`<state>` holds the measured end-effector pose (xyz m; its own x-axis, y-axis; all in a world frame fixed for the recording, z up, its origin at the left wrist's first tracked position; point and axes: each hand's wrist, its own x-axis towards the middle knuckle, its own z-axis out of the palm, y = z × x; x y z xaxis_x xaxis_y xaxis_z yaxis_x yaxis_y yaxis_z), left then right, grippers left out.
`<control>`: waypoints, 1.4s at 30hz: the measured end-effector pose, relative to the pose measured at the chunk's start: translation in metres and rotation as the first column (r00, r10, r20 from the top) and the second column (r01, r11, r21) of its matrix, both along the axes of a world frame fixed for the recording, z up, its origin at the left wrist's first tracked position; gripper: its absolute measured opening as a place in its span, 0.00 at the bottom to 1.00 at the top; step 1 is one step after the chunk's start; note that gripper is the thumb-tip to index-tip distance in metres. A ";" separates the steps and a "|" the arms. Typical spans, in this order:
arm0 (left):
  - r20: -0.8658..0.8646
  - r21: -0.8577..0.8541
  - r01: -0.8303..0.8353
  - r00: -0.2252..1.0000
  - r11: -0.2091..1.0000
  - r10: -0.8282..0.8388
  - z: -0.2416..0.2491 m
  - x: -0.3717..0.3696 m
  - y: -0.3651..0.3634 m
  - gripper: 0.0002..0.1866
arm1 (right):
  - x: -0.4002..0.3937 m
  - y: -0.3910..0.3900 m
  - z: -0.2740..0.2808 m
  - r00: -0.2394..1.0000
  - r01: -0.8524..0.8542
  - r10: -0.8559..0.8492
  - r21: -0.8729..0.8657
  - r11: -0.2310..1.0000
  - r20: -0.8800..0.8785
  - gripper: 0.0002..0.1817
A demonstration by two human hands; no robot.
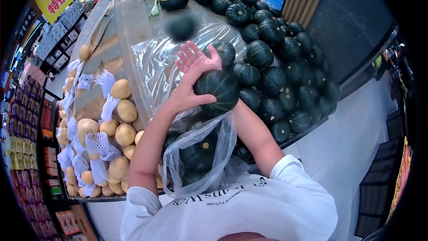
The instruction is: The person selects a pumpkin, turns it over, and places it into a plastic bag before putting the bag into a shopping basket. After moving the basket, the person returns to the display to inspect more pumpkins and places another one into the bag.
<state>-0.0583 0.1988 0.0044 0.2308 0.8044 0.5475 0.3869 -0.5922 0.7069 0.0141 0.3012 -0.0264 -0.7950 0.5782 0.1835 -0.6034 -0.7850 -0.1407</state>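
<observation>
Wrapped round the left side of a dark green pumpkin [223, 90], the left hand [188, 93] has hold of it; the right hand [199, 61] is spread open just beyond, palm empty. It is held left of the piled pumpkins [273, 79], beyond the clear bag [189, 190]. Holding seems the step; moving it would call for firm support

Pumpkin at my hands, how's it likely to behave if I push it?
The pumpkin would likely roll, as its sides are rounded. Its rind looks smooth, so it might slip in a loose grip. It's probably stiff: the left hand's thumb makes no visible dent.
</observation>
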 end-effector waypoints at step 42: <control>0.754 -0.226 -0.138 0.602 0.964 0.263 -0.011 -0.025 0.012 0.23 | 0.001 -0.006 0.005 0.879 0.358 -0.463 0.482 0.800 0.115 0.29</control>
